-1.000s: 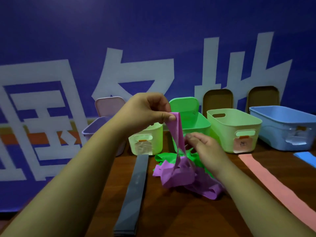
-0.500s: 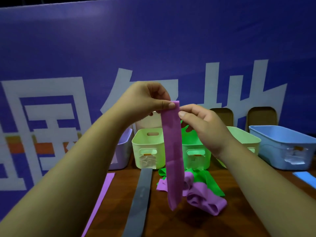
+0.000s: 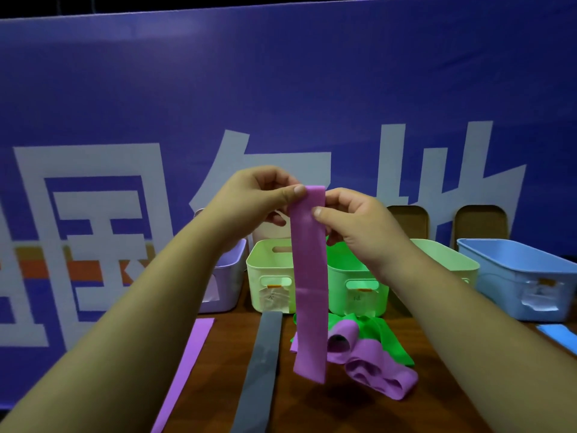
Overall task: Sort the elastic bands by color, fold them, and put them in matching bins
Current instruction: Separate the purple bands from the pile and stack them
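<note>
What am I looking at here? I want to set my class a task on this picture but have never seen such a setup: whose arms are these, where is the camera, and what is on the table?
There is no machine: a person wears a wide-angle camera on the head, looking forward and down, so both forearms are that person's own. The left hand and right hand pinch the top of a purple elastic band with their fingers; it hangs straight down. At the back of the wooden table stand a lilac bin, a pale green bin, a bright green bin, a second pale green bin and a blue bin. On the table lie a flat purple band, a grey band, a pile of purple and green bands and a blue band.
</note>
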`<action>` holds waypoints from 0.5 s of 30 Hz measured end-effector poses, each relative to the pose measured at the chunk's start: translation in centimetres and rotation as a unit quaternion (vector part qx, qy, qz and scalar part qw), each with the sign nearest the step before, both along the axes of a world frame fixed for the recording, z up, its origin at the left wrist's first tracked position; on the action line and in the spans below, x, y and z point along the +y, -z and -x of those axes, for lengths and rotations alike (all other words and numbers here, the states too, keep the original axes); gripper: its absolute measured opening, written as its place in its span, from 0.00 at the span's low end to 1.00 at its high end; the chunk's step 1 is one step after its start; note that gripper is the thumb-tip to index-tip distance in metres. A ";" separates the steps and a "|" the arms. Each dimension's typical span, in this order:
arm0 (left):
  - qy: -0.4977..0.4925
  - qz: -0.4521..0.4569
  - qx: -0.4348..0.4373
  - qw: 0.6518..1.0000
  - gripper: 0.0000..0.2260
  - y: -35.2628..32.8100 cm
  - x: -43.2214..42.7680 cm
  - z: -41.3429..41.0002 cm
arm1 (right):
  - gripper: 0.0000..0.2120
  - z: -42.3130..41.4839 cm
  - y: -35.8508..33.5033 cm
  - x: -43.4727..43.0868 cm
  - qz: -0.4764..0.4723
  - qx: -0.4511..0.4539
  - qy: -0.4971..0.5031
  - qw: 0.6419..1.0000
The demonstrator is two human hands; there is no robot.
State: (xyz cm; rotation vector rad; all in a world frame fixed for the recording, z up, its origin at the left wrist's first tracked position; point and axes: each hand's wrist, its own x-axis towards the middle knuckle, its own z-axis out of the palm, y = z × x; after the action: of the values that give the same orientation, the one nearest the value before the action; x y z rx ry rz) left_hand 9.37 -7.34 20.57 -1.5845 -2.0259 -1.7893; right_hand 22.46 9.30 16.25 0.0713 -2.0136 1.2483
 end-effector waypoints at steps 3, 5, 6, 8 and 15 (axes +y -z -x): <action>0.006 -0.018 -0.037 0.999 0.08 0.8 -0.4 0.6 | 0.06 0.4 0.0 -0.1 -0.014 -0.017 0.006 1.000; 0.008 -0.015 -0.043 0.999 0.08 1.1 -0.5 0.8 | 0.05 0.7 -0.1 -0.3 -0.015 -0.020 0.011 1.000; 0.007 -0.013 -0.043 0.999 0.08 1.2 -0.6 0.8 | 0.05 0.8 -0.2 -0.4 -0.016 -0.019 0.018 1.000; 0.007 -0.014 -0.046 0.999 0.09 1.4 -0.6 0.9 | 0.05 1.2 -0.3 -0.6 -0.020 -0.012 0.037 0.999; 0.017 0.000 -0.078 0.997 0.11 3.6 -1.2 1.5 | 0.04 2.2 -0.5 -1.5 0.000 0.013 0.034 0.999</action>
State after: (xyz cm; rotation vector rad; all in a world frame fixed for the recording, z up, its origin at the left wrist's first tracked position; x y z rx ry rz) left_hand 7.91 -8.57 17.00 -1.5343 -2.0723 -1.9831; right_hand 20.26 7.77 16.79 0.0184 -1.9773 1.1973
